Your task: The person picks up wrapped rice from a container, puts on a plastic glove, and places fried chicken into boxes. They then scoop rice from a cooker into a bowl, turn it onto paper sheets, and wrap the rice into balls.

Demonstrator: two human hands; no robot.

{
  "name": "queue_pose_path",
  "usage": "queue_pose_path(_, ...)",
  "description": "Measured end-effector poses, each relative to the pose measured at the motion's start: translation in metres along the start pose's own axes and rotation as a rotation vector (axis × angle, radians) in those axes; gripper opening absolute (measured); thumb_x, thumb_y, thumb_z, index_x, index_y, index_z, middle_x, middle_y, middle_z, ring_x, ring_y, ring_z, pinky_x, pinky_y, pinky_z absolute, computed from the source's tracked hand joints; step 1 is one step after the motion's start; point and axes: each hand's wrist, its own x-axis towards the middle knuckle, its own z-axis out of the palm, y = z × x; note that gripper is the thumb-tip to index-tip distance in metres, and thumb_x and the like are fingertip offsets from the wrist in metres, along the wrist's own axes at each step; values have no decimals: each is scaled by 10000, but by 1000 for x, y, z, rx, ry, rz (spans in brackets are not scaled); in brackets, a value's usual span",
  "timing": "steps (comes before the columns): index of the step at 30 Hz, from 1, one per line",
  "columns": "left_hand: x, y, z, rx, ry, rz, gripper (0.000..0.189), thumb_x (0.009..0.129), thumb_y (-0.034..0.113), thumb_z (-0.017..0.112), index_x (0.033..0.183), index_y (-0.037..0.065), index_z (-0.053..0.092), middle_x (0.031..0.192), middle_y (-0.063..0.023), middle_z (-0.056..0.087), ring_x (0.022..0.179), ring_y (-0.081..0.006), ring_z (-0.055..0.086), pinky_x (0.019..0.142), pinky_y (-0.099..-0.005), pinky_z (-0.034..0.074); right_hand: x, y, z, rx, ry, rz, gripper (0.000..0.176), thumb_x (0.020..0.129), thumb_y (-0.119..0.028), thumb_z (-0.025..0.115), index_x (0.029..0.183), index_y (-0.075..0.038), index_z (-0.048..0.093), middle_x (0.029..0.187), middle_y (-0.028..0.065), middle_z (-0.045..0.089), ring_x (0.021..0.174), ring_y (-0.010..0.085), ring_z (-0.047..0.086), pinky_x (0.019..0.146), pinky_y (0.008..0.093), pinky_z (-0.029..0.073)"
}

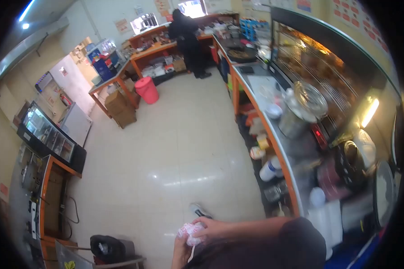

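Observation:
A crumpled white wad with pink markings (pixel 189 232), like paper or thin cloth, is held between both hands low in the head view, in front of my body. My right hand (pixel 209 228) comes in from the right with its fingers curled over the wad's upper side. From below, my left hand (pixel 180 249) grips its lower left part. Beyond the hands, a shoe (pixel 196 209) shows on the tiled floor.
A metal counter (pixel 296 154) runs along my right, bearing a steel pot (pixel 296 114) beside a lit glass warming cabinet (pixel 318 67). A black-lined bin (pixel 114 249) is at lower left. Farther off are a pink bucket (pixel 147 90), cardboard boxes (pixel 120 109) and a person in black (pixel 186 42).

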Motion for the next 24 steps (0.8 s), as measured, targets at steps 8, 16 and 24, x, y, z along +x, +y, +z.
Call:
queue_pose_path(8, 289, 160, 20, 232, -100, -214, 421, 935, 208, 680, 1284, 11, 553, 1115, -114, 677, 944, -236, 703, 698, -355, 631, 153, -162, -148, 334, -75, -351, 588, 910, -184, 671, 1428, -38, 434, 1346, 150, 536, 1147, 246, 606, 891, 393, 567)
queue_pose_path(16, 573, 224, 115, 196, -376, -522, 435, 904, 164, 719, 1294, 54, 563, 1157, -80, 667, 1036, -220, 675, 869, -368, 585, 189, -249, -356, 569, 309, -771, 407, 921, -227, 647, 1272, -35, 570, 1226, 162, 613, 992, 245, 646, 757, 372, 548)
queue_pose_path(24, 767, 282, 219, 223, -43, -362, 472, 860, 137, 764, 1263, -3, 564, 1143, -100, 663, 1031, -234, 666, 924, -389, 547, 235, -397, -580, 662, 258, -764, 483, 890, -180, 688, 1323, -76, 500, 1223, 132, 586, 1084, 290, 609, 858, 433, 529)
